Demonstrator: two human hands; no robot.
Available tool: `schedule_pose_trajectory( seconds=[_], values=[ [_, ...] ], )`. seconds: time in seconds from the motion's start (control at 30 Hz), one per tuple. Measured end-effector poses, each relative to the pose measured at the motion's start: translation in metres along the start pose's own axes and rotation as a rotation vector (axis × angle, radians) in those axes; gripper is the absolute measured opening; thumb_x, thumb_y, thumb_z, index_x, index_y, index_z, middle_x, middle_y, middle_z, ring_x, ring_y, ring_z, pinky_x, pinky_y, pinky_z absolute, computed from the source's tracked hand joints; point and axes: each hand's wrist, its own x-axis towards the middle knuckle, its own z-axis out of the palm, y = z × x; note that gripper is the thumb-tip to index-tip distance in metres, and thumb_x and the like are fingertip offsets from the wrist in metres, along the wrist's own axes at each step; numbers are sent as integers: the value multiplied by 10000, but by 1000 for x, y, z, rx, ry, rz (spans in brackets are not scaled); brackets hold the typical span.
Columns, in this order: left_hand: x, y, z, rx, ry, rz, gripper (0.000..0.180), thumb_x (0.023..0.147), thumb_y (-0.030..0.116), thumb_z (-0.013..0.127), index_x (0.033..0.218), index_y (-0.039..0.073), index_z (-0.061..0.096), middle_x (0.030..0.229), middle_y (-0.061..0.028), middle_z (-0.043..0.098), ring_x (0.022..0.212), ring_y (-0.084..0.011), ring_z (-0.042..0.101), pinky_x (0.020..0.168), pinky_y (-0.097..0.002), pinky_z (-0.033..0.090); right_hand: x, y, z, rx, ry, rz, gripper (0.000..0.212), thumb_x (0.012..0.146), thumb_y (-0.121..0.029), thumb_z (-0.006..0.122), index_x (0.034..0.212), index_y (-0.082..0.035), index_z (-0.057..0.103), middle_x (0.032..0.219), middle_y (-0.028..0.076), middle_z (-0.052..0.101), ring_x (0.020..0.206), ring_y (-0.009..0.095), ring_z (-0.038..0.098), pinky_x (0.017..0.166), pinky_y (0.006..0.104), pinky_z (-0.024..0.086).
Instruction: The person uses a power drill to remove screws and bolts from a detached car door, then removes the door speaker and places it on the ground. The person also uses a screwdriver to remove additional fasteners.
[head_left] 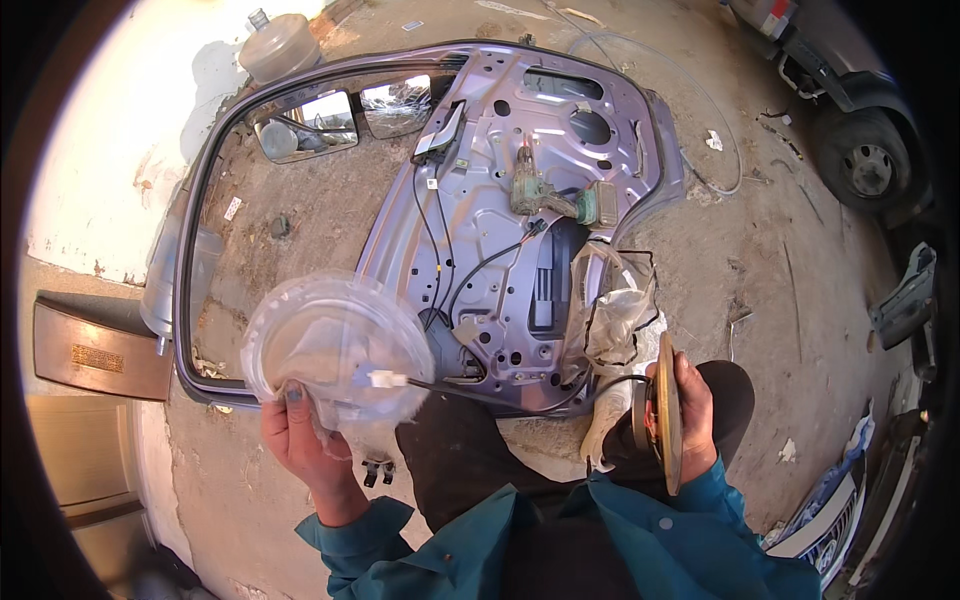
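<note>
My left hand pinches the lower edge of a thin, clear round plastic cover, holding it up over the near side of a purple car door. A white connector on a dark cable shows at the cover's right part; whether it passes through the plastic I cannot tell. That cable runs right toward a round speaker, seen edge-on. Around the speaker's rim my right hand is closed, beside my knee. Crumpled clear plastic sheeting with black sealant lies at the door's near right corner.
A green cordless drill rests on the door's inner panel. Mirror glass pieces lie within the window frame. Large clear bottles stand at the left and far left. A vehicle wheel is at the far right, with car parts nearer.
</note>
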Motion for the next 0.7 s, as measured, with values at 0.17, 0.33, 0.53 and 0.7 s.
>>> schedule_pose_trajectory(
  seconds=[0.17,0.33,0.53,0.7],
  values=[
    [33,-41,-70,-40,255,-159,130,1123,188,643,1104,63,672,769,56,531,553,-29,381,475,-244,271,6,-13,-27,381,-684,-134,426,1086,-326,704,1176,49,523,853,95,522,574,188,541,437,343,493],
    [24,-136,-177,152,753,-277,189,1104,238,616,1005,77,612,698,40,394,529,-82,340,468,-291,268,-24,-112,-76,59,-357,-608,266,1141,-202,559,1272,27,584,923,103,630,577,125,570,434,282,488],
    [-114,-259,-382,109,1170,-596,255,1065,305,636,962,82,567,763,-20,460,595,-174,452,490,-332,363,13,-151,-326,59,186,-582,249,1154,-285,628,1192,-63,734,936,48,775,710,103,664,565,230,484],
    [-197,-342,-375,-78,1034,-1104,439,1087,591,471,1189,187,608,777,-49,538,613,-201,519,527,-348,419,-22,-33,-454,-258,1213,-138,249,1148,-297,631,1171,-71,734,952,50,765,715,125,655,589,250,497]
  ],
)
